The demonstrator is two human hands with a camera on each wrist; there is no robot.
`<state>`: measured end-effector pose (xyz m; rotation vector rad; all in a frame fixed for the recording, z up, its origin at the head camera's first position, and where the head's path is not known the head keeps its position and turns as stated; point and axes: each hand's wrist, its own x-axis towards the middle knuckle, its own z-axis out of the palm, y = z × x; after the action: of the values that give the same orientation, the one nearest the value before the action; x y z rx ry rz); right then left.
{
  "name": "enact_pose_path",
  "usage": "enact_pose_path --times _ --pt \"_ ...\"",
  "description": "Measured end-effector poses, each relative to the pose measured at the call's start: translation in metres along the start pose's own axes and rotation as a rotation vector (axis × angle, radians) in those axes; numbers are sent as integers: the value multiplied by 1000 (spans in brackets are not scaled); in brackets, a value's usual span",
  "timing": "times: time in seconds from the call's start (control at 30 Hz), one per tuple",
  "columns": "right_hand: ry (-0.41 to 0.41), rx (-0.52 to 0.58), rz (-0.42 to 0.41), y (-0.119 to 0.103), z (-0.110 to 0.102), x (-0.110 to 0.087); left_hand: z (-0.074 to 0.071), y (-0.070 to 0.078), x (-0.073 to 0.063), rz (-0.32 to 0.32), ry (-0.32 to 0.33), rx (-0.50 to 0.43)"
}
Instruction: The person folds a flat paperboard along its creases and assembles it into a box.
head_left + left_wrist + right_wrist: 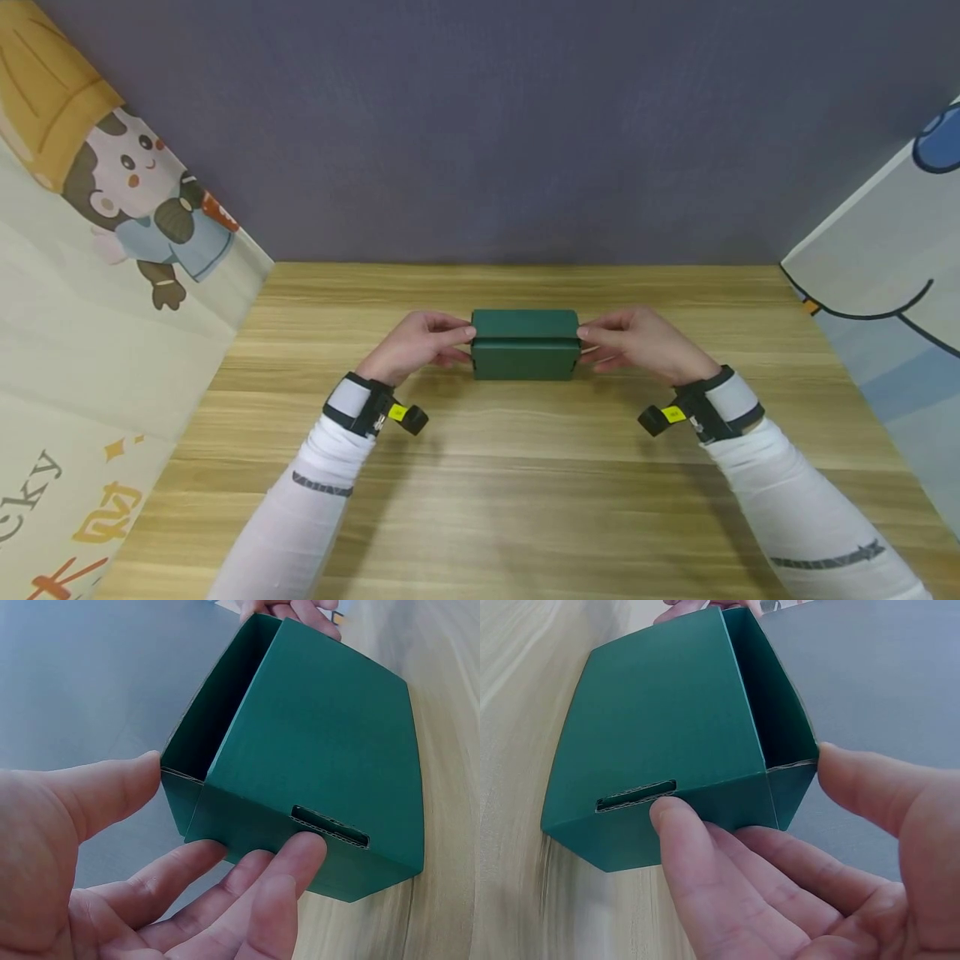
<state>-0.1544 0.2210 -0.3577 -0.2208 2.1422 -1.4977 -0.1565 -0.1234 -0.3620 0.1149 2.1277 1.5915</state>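
A green cardboard box (525, 360) sits on the wooden table, its long side towards me. Along one long edge, a dark gap (225, 705) shows between its flap and the broad panel, so the box stands slightly open. My left hand (427, 343) holds the left end, thumb tip at the flap's corner and fingers against the end wall below a narrow slot (330, 826). At the opposite end my right hand (637, 342) grips likewise, its thumb at the flap corner (799, 763) and fingertips by a matching slot (636, 796). The box's inside is mostly in shadow.
Wood-grain table (517, 492) surrounds the box. Behind it rises a dark grey-blue panel (525, 133). Cartoon-printed cloth (67, 333) hangs at the left, and another printed sheet (885, 250) at the right. Both wrists wear black camera straps (708, 404).
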Motion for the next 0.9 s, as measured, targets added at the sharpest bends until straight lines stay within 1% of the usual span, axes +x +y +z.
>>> enact_pose_path --times 0.27,0.5,0.73,0.9 --pt "5 -21 0 2 2 -1 2 -1 1 14 11 1" --pt "38 -51 -9 3 4 0 4 -4 2 37 22 2" --pt "76 -92 -12 3 8 1 7 -4 3 54 55 -15" --pt "85 -95 -16 5 9 0 8 -6 3 67 67 -31"
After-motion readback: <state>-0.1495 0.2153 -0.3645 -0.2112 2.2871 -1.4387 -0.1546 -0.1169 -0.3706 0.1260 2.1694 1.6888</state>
